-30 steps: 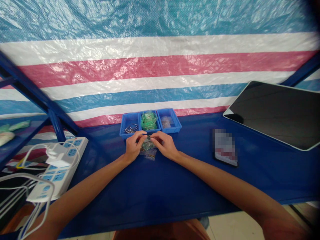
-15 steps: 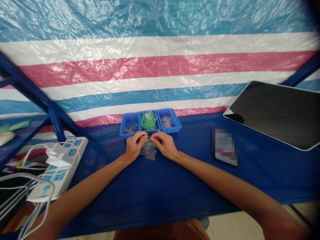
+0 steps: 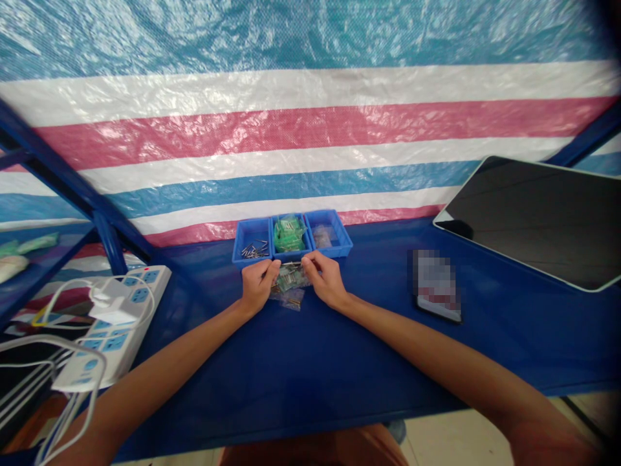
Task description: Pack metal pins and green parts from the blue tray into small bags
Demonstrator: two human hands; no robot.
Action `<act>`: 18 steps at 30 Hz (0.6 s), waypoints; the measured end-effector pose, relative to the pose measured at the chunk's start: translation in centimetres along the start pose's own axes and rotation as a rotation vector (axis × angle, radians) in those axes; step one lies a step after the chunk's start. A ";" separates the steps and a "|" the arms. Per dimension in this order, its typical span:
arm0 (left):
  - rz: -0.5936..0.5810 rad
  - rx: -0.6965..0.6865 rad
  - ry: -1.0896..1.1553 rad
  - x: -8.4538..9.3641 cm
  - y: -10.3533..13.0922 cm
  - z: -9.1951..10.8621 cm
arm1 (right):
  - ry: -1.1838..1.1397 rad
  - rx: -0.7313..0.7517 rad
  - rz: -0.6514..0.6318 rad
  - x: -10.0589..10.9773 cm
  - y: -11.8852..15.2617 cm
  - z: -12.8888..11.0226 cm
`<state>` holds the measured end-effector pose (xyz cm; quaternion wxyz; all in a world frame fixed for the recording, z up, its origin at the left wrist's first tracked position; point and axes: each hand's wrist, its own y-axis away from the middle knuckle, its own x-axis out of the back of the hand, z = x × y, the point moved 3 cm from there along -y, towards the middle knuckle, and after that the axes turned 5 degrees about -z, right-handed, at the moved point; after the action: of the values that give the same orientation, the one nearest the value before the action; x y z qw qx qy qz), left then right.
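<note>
Between my two hands a clear plastic bag (image 3: 292,277) with metal pieces inside is pinched at both of its upper sides. My left hand (image 3: 258,283) is closed on its left edge, and my right hand (image 3: 324,278) is closed on its right edge. Just below, a small clear bag (image 3: 292,299) with brass-coloured pieces lies on the blue table. Behind the hands stand three joined blue bins: the left bin (image 3: 252,259) has loose metal pins, the middle one a green packet (image 3: 289,234), the right one clear bags (image 3: 323,237).
A white power strip (image 3: 121,330) with plugs and cables lies at the left. A phone (image 3: 438,291) with a blurred screen and a large dark-screened tablet (image 3: 533,220) are at the right. Behind the blue table (image 3: 301,375) hangs a striped sheet (image 3: 310,133).
My hands have moved apart, and the bag between them is now spread wider and more visible. The bins and the small bag have stayed put.
</note>
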<state>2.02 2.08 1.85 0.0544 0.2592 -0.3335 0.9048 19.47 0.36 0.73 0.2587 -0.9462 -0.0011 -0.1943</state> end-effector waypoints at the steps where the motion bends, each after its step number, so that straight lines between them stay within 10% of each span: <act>1: 0.005 -0.001 0.029 0.0 0.0 0.0 | 0.001 0.001 -0.001 0.0 0.0 0.0; 11: 0.042 -0.141 -0.007 -0.2 -0.2 0.6 | -0.003 0.037 -0.009 -0.1 -0.1 0.1; 18: 0.291 -0.077 -0.134 1.1 -0.3 0.4 | -0.044 0.025 -0.054 -0.4 0.0 0.1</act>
<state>1.36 1.95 2.80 -0.0897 0.2657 -0.4050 0.8703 19.15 0.48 0.52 0.2651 -0.9465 -0.0349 -0.1806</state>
